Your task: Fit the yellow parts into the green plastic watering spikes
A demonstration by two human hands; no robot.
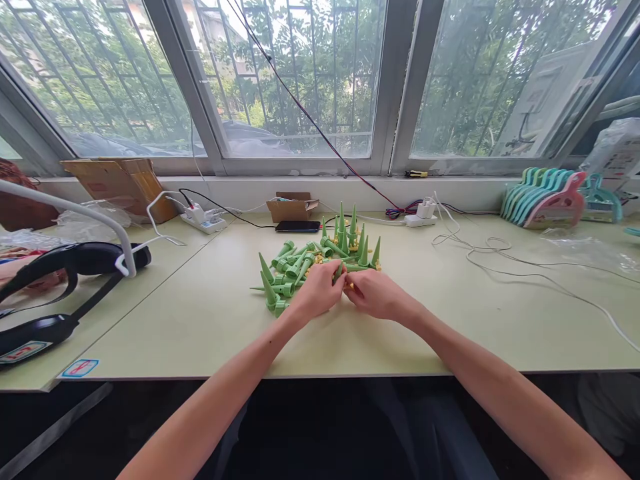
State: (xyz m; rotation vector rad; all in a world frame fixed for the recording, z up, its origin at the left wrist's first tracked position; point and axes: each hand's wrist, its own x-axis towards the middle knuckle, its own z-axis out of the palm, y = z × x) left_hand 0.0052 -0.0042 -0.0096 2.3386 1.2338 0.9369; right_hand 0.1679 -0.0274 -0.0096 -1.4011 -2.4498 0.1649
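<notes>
My left hand [319, 288] is closed around a green plastic spike [339, 272], whose tip shows above the fingers. My right hand [374, 292] meets it at the fingertips, closed in a pinch. A bit of yellow shows under the right fingers, but what they grip is mostly hidden. Just beyond and left of my hands lies a heap of green cone-shaped spikes [295, 261] with round collars. Several more spikes [353, 223] stand upright behind, points up. Small yellow pieces [318, 259] are scattered among them.
A phone [298, 227] lies before a small open carton [293, 208]. Power strips [204, 220] and loose white cables [495, 248] run along the table [200, 333]. Black-strapped gear [80, 260] sits left; pastel dustpan-like items [545, 199] stand right.
</notes>
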